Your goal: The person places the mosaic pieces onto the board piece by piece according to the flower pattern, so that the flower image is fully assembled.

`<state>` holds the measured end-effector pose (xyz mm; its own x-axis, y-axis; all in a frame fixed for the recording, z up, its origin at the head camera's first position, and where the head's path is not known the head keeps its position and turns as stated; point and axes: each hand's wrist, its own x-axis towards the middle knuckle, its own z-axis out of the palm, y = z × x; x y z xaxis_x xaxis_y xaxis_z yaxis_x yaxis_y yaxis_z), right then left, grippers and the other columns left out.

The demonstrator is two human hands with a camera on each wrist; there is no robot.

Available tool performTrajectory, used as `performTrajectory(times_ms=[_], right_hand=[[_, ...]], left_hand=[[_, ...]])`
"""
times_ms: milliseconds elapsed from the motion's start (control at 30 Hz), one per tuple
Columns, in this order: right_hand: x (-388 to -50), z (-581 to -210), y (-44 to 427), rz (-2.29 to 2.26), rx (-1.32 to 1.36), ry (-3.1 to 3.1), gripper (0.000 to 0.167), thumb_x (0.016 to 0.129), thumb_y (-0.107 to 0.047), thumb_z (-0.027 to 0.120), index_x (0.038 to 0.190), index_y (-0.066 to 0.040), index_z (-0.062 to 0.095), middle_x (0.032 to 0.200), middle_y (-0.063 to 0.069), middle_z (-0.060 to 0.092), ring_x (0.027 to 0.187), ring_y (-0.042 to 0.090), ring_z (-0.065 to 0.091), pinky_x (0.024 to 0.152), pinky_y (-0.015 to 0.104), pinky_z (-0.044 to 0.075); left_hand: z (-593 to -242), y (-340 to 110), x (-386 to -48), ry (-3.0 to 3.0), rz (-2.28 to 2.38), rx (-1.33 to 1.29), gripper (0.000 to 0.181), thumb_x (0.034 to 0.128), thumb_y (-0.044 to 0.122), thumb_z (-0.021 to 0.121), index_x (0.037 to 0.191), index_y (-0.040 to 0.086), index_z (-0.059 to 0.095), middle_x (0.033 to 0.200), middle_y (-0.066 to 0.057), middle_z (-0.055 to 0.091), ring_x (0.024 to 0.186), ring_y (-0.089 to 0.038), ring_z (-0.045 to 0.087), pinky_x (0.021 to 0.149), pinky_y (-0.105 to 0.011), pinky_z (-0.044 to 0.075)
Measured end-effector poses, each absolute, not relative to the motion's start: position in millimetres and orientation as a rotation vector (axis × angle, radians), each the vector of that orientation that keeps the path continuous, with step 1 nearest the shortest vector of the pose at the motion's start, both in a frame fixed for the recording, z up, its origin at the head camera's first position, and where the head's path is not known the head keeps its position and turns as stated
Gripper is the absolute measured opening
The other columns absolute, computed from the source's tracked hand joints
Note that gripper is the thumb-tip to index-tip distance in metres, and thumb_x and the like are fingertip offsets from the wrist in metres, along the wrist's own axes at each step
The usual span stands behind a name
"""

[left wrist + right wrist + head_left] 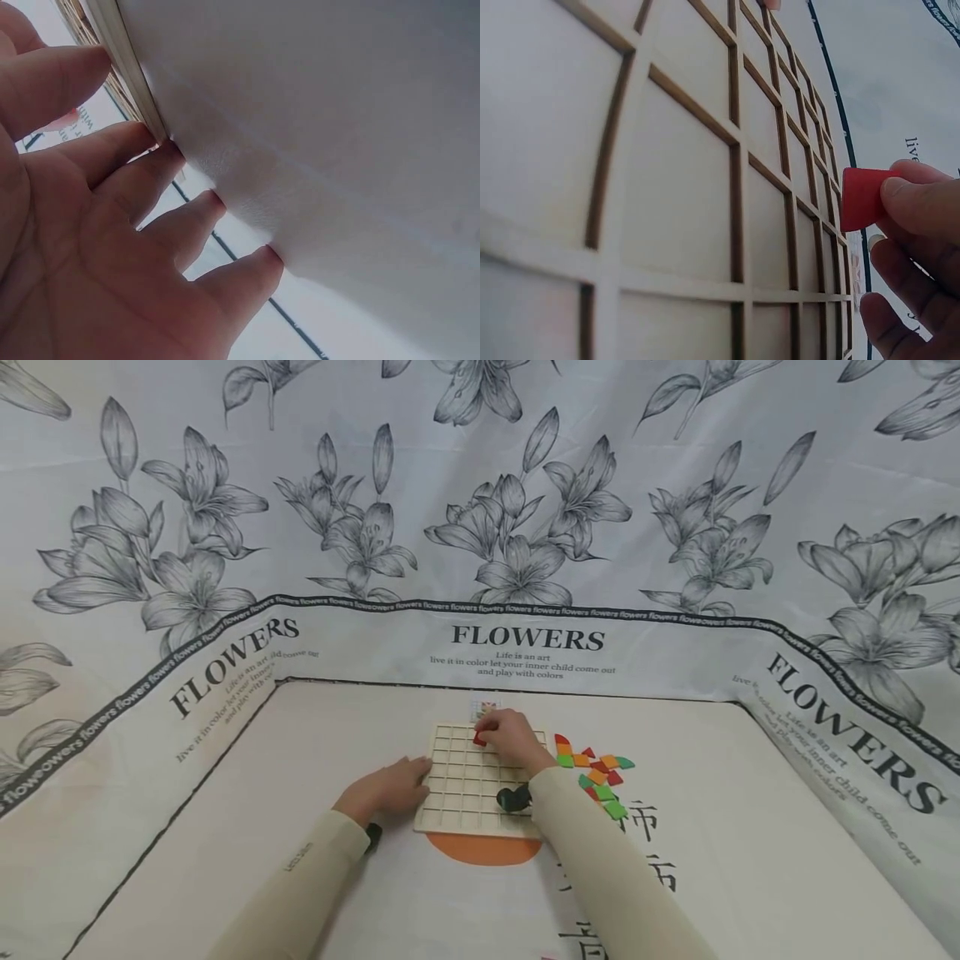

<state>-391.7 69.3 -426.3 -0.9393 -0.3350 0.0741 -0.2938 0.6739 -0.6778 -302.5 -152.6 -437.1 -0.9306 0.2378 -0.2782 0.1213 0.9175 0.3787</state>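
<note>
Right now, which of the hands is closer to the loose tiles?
Right: the right hand is over the board, near the tiles; the left hand is at the board's left edge, farther away.

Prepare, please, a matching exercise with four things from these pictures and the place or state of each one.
1. Single red piece
2. Left hand
3. Loose coloured pieces
4. Printed card

A. On the table, right of the grid board
B. Touching the board's left edge
C. Just beyond the board's far edge
D. Pinched by the right hand

Pairs: 1-D, 2-B, 3-A, 4-C
</note>
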Motion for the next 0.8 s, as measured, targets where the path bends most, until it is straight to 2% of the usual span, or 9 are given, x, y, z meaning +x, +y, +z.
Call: performTrajectory(times_ms=[200, 333, 433, 800], right_hand=[[-393.1, -427.7, 61.5, -1.057, -0.566, 2.820, 0.019, 0.097, -0.015, 0.057, 0.107, -0.014, 0.074, 0.113, 0.004, 0.068, 0.094, 0.017, 0.060, 0.082, 0.033, 0.053], [-394.8, -431.3, 57.2, -1.028, -0.599, 2.847, 0.019, 0.097, -0.015, 0.057, 0.105, -0.013, 0.074, 0.112, 0.005, 0.069, 0.109, 0.021, 0.060, 0.093, 0.039, 0.051], [-396.3, -434.2, 54.8, -1.023, -0.596, 2.871, 0.018, 0.097, -0.015, 0.058, 0.104, -0.011, 0.074, 0.114, 0.008, 0.068, 0.114, 0.025, 0.059, 0.097, 0.042, 0.050], [-396.6, -440.3, 49.9, -0.942, -0.541, 2.945, 0.013, 0.094, -0.017, 0.063, 0.091, -0.013, 0.075, 0.099, 0.004, 0.071, 0.095, 0.022, 0.063, 0.087, 0.039, 0.055]], left_hand=[[-435.3, -152.8, -302.1, 2.756, 0.513, 0.266, 0.055, 0.0998, 0.026, 0.044, 0.152, 0.012, 0.033, 0.159, -0.005, 0.031, 0.149, -0.030, 0.021, 0.123, -0.046, 0.022], [-434.8, -153.0, -301.2, 2.758, 0.506, 0.264, 0.055, 0.1002, 0.027, 0.044, 0.152, 0.012, 0.033, 0.159, -0.004, 0.031, 0.149, -0.029, 0.021, 0.123, -0.046, 0.023], [-433.7, -152.8, -300.5, 2.758, 0.507, 0.272, 0.055, 0.1008, 0.028, 0.044, 0.152, 0.012, 0.033, 0.159, -0.004, 0.030, 0.150, -0.029, 0.021, 0.123, -0.046, 0.023], [-434.2, -152.7, -299.7, 2.766, 0.494, 0.289, 0.054, 0.1011, 0.028, 0.044, 0.152, 0.013, 0.033, 0.159, -0.003, 0.030, 0.150, -0.029, 0.021, 0.123, -0.047, 0.022]])
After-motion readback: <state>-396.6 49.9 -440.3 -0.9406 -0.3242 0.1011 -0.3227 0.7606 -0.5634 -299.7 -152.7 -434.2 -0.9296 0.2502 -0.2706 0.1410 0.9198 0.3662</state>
